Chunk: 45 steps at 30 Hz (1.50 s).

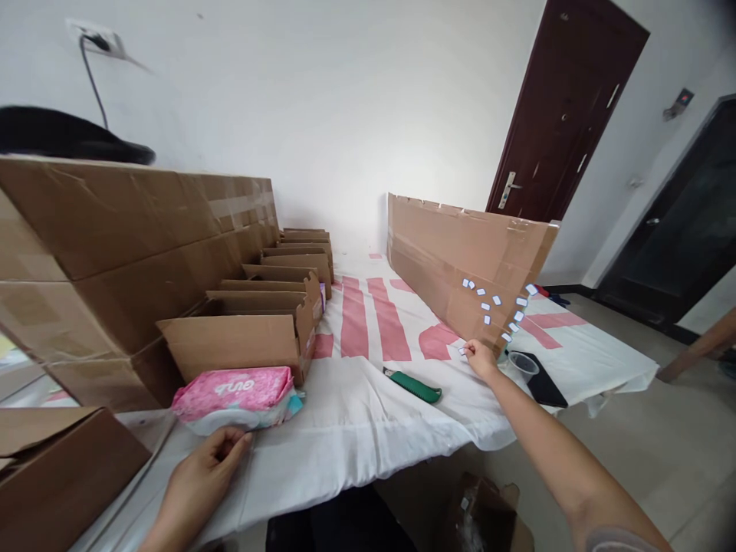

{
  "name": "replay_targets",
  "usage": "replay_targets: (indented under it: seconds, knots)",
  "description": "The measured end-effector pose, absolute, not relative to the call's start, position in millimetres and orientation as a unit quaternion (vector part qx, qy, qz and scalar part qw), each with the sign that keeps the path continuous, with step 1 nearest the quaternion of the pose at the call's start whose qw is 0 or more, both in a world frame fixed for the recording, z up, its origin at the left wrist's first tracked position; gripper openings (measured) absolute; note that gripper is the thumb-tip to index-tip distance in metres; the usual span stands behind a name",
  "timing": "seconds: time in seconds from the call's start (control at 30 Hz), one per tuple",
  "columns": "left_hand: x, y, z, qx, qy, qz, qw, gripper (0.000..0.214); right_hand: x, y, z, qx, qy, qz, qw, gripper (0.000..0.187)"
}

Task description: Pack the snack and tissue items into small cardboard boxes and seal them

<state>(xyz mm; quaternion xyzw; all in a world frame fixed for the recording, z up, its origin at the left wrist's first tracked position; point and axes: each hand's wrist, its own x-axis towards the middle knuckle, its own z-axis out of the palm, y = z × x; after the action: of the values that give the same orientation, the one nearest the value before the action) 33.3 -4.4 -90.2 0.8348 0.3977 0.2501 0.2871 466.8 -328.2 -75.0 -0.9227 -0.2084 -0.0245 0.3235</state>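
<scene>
My left hand (202, 468) rests on the white cloth at the near table edge, fingers curled, touching the front of a pink soft package (235, 395). My right hand (478, 357) reaches far across and pinches a small white sticker (462, 351) at the foot of a cardboard panel (454, 253). Several small white stickers (495, 303) are stuck on that panel. A green utility knife (414, 385) lies on the cloth between my hands.
A row of open cardboard boxes (253, 337) runs along the left, beside large taped cartons (115, 238). A clear plastic cup (522, 366) and a black flat object (543, 383) sit near my right hand. Another box (51, 468) stands at the near left. A dark door (560, 115) is behind.
</scene>
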Motion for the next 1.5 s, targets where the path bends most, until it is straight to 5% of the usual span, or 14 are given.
replay_targets:
  seconds: [0.3,0.47,0.7,0.9,1.2,1.5]
  knots:
    - [40,-27,-87,0.861,0.322,0.274,0.282,0.026,380,-274,-70,-0.800,-0.360,0.065,0.477,0.006]
    - [88,-79,-72,0.806,0.191,0.281,0.485,0.018,298,-235,-73,-0.716,-0.449,0.142,0.516,0.009]
    - [119,-100,-109,0.757,0.158,0.236,0.588,0.028,244,-215,-89,-0.676,-0.460,0.217,0.533,0.005]
    - [113,-94,-114,0.745,0.131,0.207,0.621,0.034,241,-215,-97,-0.684,-0.460,0.224,0.520,0.004]
    - [115,-98,-110,0.768,0.181,0.209,0.577,0.014,242,-217,-101,-0.714,-0.481,0.187,0.472,0.006]
    - [112,-96,-106,0.764,0.170,0.194,0.591,0.020,335,-237,-52,-0.856,-0.461,-0.018,0.233,0.014]
